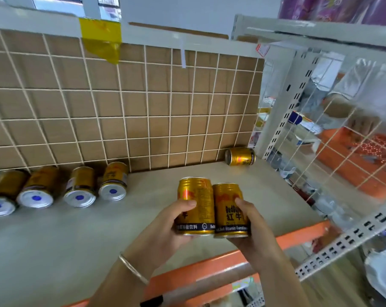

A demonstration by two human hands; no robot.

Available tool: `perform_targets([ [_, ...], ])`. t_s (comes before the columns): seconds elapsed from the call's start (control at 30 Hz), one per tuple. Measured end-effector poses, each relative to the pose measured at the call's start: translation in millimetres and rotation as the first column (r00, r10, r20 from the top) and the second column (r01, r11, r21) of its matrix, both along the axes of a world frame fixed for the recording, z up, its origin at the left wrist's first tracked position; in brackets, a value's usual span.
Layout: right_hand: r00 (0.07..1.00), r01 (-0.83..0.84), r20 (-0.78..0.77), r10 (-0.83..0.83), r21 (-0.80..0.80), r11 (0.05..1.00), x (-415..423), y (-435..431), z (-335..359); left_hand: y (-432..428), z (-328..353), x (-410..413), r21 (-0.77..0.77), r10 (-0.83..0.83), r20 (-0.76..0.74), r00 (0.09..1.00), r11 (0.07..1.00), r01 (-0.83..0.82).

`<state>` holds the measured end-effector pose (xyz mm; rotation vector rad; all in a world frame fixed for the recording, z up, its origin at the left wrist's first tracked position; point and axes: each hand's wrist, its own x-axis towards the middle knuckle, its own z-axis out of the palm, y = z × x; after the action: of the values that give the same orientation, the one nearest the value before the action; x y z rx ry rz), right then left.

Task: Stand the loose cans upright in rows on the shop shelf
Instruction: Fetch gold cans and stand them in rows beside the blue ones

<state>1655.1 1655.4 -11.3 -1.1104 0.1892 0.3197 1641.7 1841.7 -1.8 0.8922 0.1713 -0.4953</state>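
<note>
Two cans in hand over the shelf, five more loose at the back.

L to R: four cans (pixel 54 187) line the back-left edge against the mesh backing (pixel 125 103), ends w/ blue dots facing the camera, so they look tipped over, long axes running front-to-back. Left hand (pixel 172 227) is wrapped round the left can (pixel 195 206); right hand (pixel 251 227) is wrapped round the right can (pixel 228 210). Both are held near-vertical, sides touching, over the shelf (pixel 76 235) mid-front; can't tell if the bases rest on it. A fifth can (pixel 240 156) lies on its side in the back-right corner, axis L-R, nearer the right hand. Count: 7 cans total, 2 gripped, 5 loose. Probably next: set the pair down.
</note>
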Motion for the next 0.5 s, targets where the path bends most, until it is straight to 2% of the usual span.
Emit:
perform_targets([
  [0.07,1.000,-0.007,-0.013,0.007,0.013,1.000,-10,10,1,13,-2,-11,-0.098,-0.056,0.043,0.998,0.993,0.060],
  [0.1,1.000,-0.025,-0.009,0.025,0.012,1.000,-16,14,3,16,-4,-18,0.008,-0.011,0.163,0.987,1.000,0.009],
  [0.13,0.999,-0.051,0.000,0.051,0.016,0.999,-21,17,4,19,-2,-26,0.050,-0.021,0.234,0.972,0.999,0.009],
  [0.17,0.996,-0.083,0.014,0.083,0.020,0.996,-27,19,7,21,1,-32,0.024,-0.072,0.250,0.965,0.997,0.068],
  [0.23,0.991,-0.132,0.030,0.132,0.004,0.991,-39,21,8,23,7,-47,0.093,-0.060,0.287,0.956,0.995,0.035],
  [0.4,0.980,-0.199,-0.006,0.200,-0.115,0.973,-78,22,4,15,7,-98,0.160,0.105,0.219,0.970,0.977,-0.142],
  [0.5,0.978,-0.209,-0.005,0.209,-0.080,0.975,-99,22,-3,11,4,-131,0.123,0.159,0.215,0.963,0.974,-0.189],
])
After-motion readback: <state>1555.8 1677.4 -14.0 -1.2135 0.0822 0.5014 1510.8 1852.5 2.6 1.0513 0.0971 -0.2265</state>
